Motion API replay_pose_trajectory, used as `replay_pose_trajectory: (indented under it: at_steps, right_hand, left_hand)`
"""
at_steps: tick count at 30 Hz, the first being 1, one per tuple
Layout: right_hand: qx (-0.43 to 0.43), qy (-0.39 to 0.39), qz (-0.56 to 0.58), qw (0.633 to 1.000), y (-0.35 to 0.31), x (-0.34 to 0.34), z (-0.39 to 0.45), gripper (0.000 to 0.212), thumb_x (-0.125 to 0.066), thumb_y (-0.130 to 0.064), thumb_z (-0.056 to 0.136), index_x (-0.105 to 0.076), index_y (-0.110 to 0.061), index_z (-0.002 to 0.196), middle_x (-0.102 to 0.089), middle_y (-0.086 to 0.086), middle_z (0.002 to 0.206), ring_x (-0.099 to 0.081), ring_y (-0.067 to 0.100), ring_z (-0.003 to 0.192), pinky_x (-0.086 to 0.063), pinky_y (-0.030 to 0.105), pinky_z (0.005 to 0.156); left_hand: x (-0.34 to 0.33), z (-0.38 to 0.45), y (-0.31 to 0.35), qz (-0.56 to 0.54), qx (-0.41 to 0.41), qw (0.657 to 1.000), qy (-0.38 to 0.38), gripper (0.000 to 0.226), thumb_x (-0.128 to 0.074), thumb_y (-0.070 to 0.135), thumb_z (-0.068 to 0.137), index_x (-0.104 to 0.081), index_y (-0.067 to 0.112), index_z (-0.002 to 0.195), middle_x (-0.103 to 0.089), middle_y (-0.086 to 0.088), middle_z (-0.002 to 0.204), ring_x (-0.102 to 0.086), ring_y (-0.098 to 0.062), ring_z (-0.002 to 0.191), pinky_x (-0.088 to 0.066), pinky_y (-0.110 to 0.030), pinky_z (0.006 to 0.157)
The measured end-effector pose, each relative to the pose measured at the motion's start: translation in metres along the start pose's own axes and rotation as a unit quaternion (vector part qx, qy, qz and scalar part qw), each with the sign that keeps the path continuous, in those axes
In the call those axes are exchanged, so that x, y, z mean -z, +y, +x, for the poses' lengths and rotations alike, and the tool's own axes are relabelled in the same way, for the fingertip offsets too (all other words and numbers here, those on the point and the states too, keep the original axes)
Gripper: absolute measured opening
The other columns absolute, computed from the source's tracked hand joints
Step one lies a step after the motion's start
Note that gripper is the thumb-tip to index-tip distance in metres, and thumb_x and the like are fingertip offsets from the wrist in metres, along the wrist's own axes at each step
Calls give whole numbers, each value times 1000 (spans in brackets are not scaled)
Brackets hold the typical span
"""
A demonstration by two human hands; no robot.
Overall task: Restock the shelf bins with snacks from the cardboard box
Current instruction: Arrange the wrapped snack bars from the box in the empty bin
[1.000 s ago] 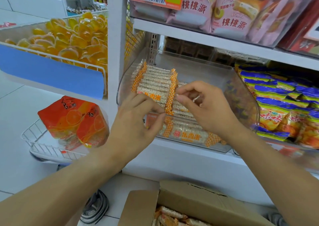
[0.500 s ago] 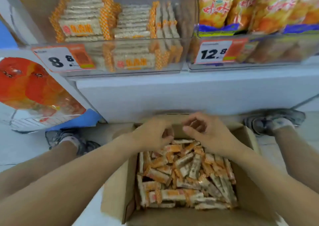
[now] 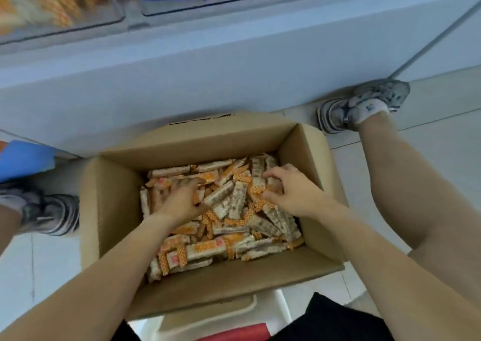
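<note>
Cardboard box (image 3: pixel 117 205): it stands open on the floor, close against the base of the shelf unit and between the person's two feet, likely so that both arms can drop straight into it and rise to the bins above.
Snack bars (image 3: pixel 226 202): long wrapped bars with orange-checked ends lie loose and crisscross in the box, filling the bottom; plenty remain to be shelved.
Left hand (image 3: pixel 183 200): palm down on the left part of the heap, its fingers curled into the bars as if gathering a bunch; how many it holds cannot be told.
Right hand (image 3: pixel 289 192): on the right part of the heap, fingers bent and closing on bars, thumb toward the middle; the grip looks like a scoop, judged so from the curl.
Step in hand: collecting a new load with both hands at once.
Shelf bins (image 3: pixel 62 22): clear-fronted, at the top edge of the view, blurred; the left one shows orange-patterned packs.
Floor (image 3: pixel 429 137): pale tiles with thin joints.
Shelf base (image 3: pixel 208 67): a plain white panel.
Shoes (image 3: pixel 364 103): grey trainers either side of the box.
</note>
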State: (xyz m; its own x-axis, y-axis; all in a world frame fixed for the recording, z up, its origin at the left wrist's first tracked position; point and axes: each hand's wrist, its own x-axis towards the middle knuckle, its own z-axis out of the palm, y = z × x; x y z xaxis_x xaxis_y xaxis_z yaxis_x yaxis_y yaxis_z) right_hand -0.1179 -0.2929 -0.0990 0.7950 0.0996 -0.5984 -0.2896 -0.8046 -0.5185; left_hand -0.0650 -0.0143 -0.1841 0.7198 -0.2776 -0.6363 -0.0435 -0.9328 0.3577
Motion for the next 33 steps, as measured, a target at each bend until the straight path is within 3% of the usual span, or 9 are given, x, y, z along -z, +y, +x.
replay_pose_trajectory:
  at_steps: [4, 7, 12, 19, 21, 23, 26, 30, 33]
  right_hand:
    - [-9, 6, -40, 999, 0, -23, 36, 60, -60, -41, 97, -36, -28, 150, -24, 13, 151, -27, 35, 143, -38, 42, 111]
    - [-61, 44, -53, 996, 6, -41, 61, 73, -60, -41, 95, -21, -29, 156, 1, 12, 162, -7, 40, 149, -27, 50, 119]
    - [-78, -14, -153, 985, 25, -69, 71, 79, -51, -56, 98, -8, -32, 160, 5, 8, 168, 5, 33, 154, -6, 51, 123]
    - [-63, 22, -144, 987, 13, -77, 64, 57, -45, -40, 105, -25, -30, 157, -27, 5, 163, -23, 32, 150, -24, 47, 119]
    - [-73, 10, -56, 996, -2, -68, 58, 54, -44, -35, 106, -27, -24, 157, -54, 13, 142, -56, 33, 122, -50, 38, 87]
    - [-68, 9, -3, 998, -13, -58, 51, 50, -41, -32, 108, -31, -19, 155, -63, 14, 130, -64, 30, 102, -51, 35, 68]
    - [-40, 19, 16, 999, -23, -37, 33, 47, -39, -32, 108, -39, -14, 151, -50, 10, 149, -54, 28, 129, -47, 34, 97]
    - [-73, 33, 181, 980, -18, -21, 21, 38, -47, -28, 106, -51, -9, 139, -73, 11, 106, -74, 15, 83, -58, 32, 66]
    - [-79, 41, 311, 946, -13, -3, 17, 33, -52, -24, 105, -59, 0, 128, -75, 19, 101, -75, 30, 88, -60, 51, 78]
  left_hand:
    - [-10, 7, 9, 26, 11, 999, 29, 60, -66, 56, 88, -50, 30, 139, -46, 0, 147, -26, -29, 140, -33, -46, 107]
    - [-17, 10, 15, 83, 2, 996, 29, 52, -62, 62, 88, -62, 30, 129, -49, 1, 143, -28, -29, 135, -29, -45, 101]
    - [-23, 6, 12, 17, -3, 996, 90, 39, -67, 54, 88, -72, 26, 115, -53, 1, 137, -27, -27, 133, -24, -41, 97]
    - [-4, -13, -1, -175, -16, 974, 143, 28, -74, 40, 87, -66, 23, 108, -62, 4, 124, -49, -20, 126, -41, -36, 104]
    - [5, -20, -6, -238, -13, 964, 121, 29, -74, 41, 88, -67, 21, 108, -67, 6, 115, -59, -12, 111, -46, -27, 88]
    - [11, -24, -9, -261, -21, 959, 111, 28, -72, 41, 89, -68, 18, 106, -70, 5, 107, -64, -14, 103, -46, -27, 80]
    - [20, -34, -2, -286, -14, 952, 109, 25, -69, 31, 93, -65, 13, 111, -64, 5, 105, -62, -14, 99, -50, -32, 82]
    - [31, -43, 4, -312, -1, 942, 121, 19, -66, 33, 95, -68, 20, 109, -67, 7, 103, -63, -11, 95, -53, -35, 85]
    - [41, -51, 12, -427, 7, 900, 93, 4, -66, 25, 96, -69, 26, 98, -68, 5, 101, -73, -16, 77, -61, -36, 73]
